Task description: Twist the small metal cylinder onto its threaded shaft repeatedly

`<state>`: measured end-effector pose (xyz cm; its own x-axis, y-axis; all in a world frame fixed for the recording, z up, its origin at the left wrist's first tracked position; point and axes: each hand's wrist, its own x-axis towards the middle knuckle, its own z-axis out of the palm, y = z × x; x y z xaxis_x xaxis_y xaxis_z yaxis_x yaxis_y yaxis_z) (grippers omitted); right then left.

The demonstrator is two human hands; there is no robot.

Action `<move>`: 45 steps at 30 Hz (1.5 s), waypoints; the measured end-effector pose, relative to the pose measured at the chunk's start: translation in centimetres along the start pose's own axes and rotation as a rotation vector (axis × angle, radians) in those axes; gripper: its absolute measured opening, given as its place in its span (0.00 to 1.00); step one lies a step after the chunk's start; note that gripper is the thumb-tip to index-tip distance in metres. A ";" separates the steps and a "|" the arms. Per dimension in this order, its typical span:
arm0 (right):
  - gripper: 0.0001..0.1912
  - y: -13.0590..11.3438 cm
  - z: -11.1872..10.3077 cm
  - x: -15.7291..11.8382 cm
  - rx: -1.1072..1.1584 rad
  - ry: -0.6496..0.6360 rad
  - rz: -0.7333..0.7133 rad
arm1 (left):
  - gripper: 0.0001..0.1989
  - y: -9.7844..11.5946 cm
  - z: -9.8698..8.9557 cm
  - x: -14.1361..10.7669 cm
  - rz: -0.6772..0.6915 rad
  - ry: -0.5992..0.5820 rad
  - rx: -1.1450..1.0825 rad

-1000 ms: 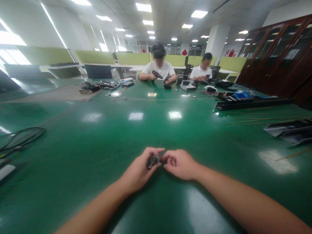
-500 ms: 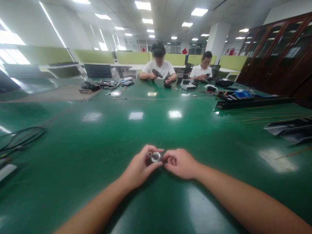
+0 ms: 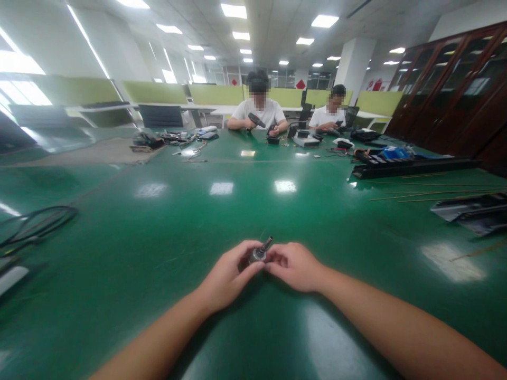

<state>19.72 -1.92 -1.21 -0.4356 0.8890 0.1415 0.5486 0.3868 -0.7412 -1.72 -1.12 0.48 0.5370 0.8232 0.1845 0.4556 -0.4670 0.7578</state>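
Between my hands is a small metal nozzle, with a round, wide base and a thin tube rising from it, tilted to the upper right. The thumb and fingers of my left hand curve around the base from the left. From the right, the closed fingertips of my right hand pinch at the base's edge; their exact contact is partly hidden. Both hands are low over the green table, near its front.
Black cables lie at the left. On the right are thin rods, dark metal channels and a long black rail. Across the table sit two people, one holding a power drill. Tools and wires lie at the far left.
The nozzle has been turned over between my fingers: its round, open end faced up before, and now its thin tube points up and right. My hands have stayed nearly in place.
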 end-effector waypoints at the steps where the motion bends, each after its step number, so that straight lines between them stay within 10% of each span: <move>1: 0.07 0.0 0.0 0.0 0.012 0.000 0.004 | 0.14 0.0 0.0 0.0 0.002 0.003 0.003; 15: 0.17 0.4 0.2 -0.3 0.291 0.142 0.041 | 0.19 -0.5 0.2 -0.4 0.035 0.062 0.083; 45: 0.12 -0.7 -0.1 -0.5 0.130 0.277 -0.189 | 0.10 0.3 -0.1 -0.2 0.231 0.026 0.042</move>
<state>19.58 -2.63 -0.69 -0.3008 0.8443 0.4435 0.3738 0.5322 -0.7596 -1.77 -1.38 0.76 0.6119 0.7010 0.3664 0.3523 -0.6563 0.6672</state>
